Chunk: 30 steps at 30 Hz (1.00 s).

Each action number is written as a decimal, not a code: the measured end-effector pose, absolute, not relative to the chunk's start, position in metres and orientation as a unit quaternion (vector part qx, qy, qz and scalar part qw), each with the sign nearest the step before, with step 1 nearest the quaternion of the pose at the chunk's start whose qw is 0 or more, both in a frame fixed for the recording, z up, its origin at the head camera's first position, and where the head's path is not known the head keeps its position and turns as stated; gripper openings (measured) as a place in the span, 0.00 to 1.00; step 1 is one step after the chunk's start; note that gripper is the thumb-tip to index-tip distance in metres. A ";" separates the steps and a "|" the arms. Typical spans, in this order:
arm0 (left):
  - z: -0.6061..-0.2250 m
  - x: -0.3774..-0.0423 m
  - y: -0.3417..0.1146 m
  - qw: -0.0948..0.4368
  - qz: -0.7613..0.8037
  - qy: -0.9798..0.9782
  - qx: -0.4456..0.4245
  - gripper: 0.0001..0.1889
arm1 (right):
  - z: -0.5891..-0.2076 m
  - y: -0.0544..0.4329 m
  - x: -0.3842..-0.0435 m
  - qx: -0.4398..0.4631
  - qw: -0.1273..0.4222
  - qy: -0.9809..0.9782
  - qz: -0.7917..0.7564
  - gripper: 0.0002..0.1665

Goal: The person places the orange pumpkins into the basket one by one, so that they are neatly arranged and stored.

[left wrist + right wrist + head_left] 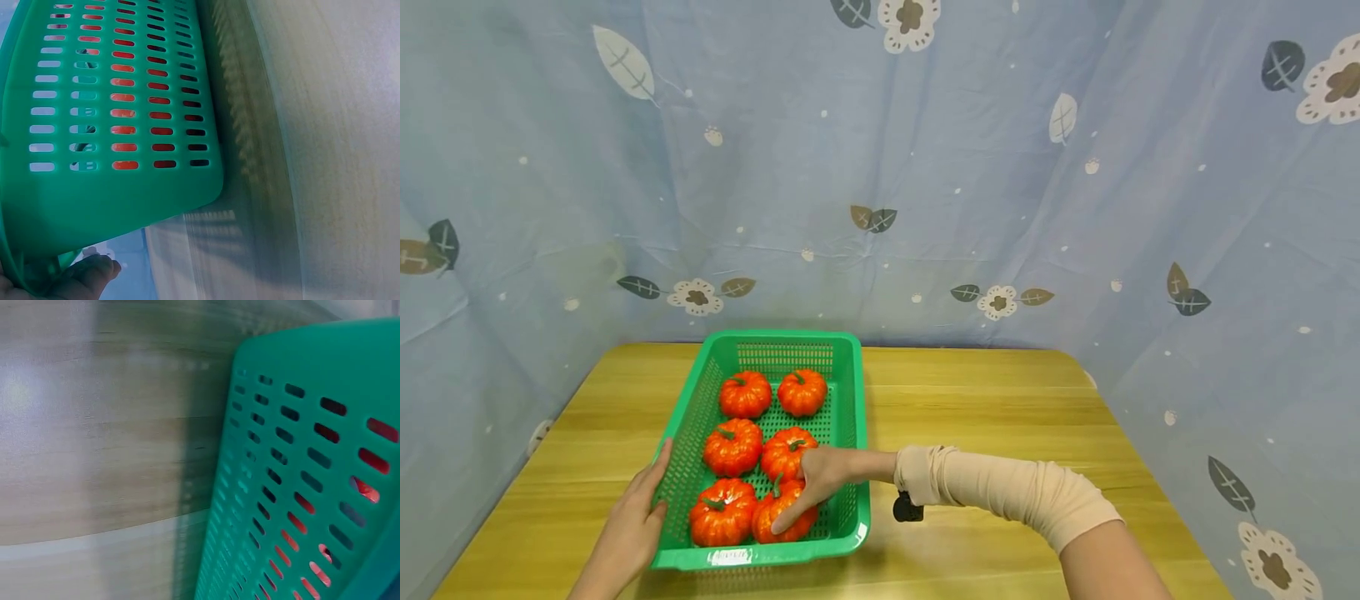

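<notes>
A green plastic basket [861,417] with slotted walls stands on the wooden table, holding several shiny orange pumpkins [732,447] with green stems. My right hand [825,479] reaches over the basket's right wall and grips the front right pumpkin [792,518], thumb on its near side; the other fingers are partly hidden. At the left wall, my left hand [634,510] holds the basket's rim. In the left wrist view, part of that hand [84,278] shows by the rim at the lower left. The right wrist view catches the basket's outer wall [275,369], without the hand.
The wooden table [970,392] extends on both sides of the basket. Behind it and at the sides hangs a blue curtain [775,167] with flower and leaf prints. A small black device [907,507] sits at the right wrist, below a beige sleeve [1000,487].
</notes>
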<state>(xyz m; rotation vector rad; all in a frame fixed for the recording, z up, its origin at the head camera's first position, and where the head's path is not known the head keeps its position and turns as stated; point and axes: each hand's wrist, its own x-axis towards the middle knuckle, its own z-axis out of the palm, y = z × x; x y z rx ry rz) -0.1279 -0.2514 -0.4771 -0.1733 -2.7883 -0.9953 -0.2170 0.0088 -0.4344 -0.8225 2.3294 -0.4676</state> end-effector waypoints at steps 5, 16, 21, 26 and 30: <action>-0.477 -0.127 -0.251 0.092 -0.330 -0.937 -0.058 0.45 | -0.437 0.008 -0.218 -0.318 0.302 0.887 -0.147 0.39; -0.475 -0.125 -0.248 0.091 -0.330 -0.938 -0.056 0.44 | -0.440 0.008 -0.215 -0.332 0.260 0.904 -0.064 0.34; -0.475 -0.125 -0.247 0.088 -0.330 -0.938 -0.055 0.45 | -0.443 0.007 -0.212 -0.351 0.222 0.909 -0.033 0.33; -0.474 -0.125 -0.246 0.090 -0.331 -0.938 -0.054 0.45 | -0.440 0.007 -0.213 -0.351 0.221 0.909 -0.027 0.33; -0.474 -0.127 -0.246 0.095 -0.331 -0.937 -0.055 0.45 | -0.433 0.008 -0.215 -0.351 0.235 0.906 -0.011 0.31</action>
